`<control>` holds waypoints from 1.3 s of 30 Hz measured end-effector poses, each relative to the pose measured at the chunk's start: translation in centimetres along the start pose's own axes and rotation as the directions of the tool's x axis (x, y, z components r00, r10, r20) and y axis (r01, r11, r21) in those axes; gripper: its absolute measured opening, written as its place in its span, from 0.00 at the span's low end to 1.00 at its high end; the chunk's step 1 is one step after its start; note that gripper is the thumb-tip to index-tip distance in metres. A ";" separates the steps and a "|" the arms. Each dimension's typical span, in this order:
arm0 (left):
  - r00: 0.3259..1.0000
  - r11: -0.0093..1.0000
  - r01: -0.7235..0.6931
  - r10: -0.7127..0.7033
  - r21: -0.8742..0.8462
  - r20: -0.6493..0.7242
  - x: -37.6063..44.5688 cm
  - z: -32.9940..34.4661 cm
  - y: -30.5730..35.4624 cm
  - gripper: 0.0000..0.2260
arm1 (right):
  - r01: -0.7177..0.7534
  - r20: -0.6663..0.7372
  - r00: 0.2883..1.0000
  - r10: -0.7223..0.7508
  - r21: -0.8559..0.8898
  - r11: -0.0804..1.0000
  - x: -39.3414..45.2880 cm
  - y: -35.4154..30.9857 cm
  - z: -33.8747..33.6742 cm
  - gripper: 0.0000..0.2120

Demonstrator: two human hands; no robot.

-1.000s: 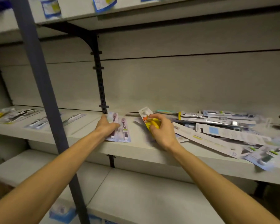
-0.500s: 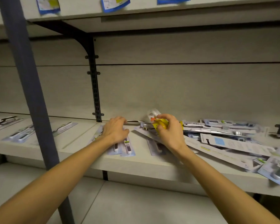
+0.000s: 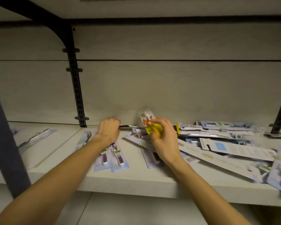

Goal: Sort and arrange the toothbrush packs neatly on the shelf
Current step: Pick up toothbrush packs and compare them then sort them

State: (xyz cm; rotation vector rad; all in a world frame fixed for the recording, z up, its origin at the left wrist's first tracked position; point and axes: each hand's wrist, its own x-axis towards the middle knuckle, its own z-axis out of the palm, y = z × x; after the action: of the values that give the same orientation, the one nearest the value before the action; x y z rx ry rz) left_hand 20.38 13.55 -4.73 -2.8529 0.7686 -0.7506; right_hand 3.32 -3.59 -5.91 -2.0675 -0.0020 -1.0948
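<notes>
- A yellow fox-printed toothbrush pack [image 3: 150, 127] is pinched upright in the right hand [image 3: 164, 142], near the shelf's back panel.
- The left hand [image 3: 108, 131], fingers curled, is rested on the purple-handled packs [image 3: 111, 157] laid side by side on the shelf [image 3: 136, 179]; whether anything is gripped cannot be told.
- A jumbled pile of packs [image 3: 225, 143] at the right is judged still unsorted; most of the work remains.

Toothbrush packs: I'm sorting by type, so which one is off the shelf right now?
The yellow pack with the fox picture, pinched upright in the right hand; the others lie flat on the shelf.
</notes>
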 end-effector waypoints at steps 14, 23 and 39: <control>0.977 0.987 -0.060 0.089 0.152 -0.192 -3.0 -6.1 -3.9 0.04 | -0.034 0.025 0.999 0.033 0.034 0.999 -0.1 -0.5 -0.3 0.15; 0.927 0.903 0.294 -0.349 -0.313 -0.137 -11.6 -9.7 -5.3 0.05 | 0.072 -0.017 0.997 -0.070 0.190 0.979 -1.2 -2.1 -1.2 0.17; 0.914 0.425 0.283 -0.391 -0.860 0.107 -25.2 -12.8 -7.4 0.19 | 0.267 -0.109 0.963 -0.245 0.300 0.916 -9.5 -14.2 1.7 0.21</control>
State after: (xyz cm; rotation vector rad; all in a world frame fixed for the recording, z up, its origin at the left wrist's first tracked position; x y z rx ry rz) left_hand -1.42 32.92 -2.92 -4.0442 0.7163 -0.6775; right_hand -6.28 10.60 -4.14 -1.7748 -0.3985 -1.2356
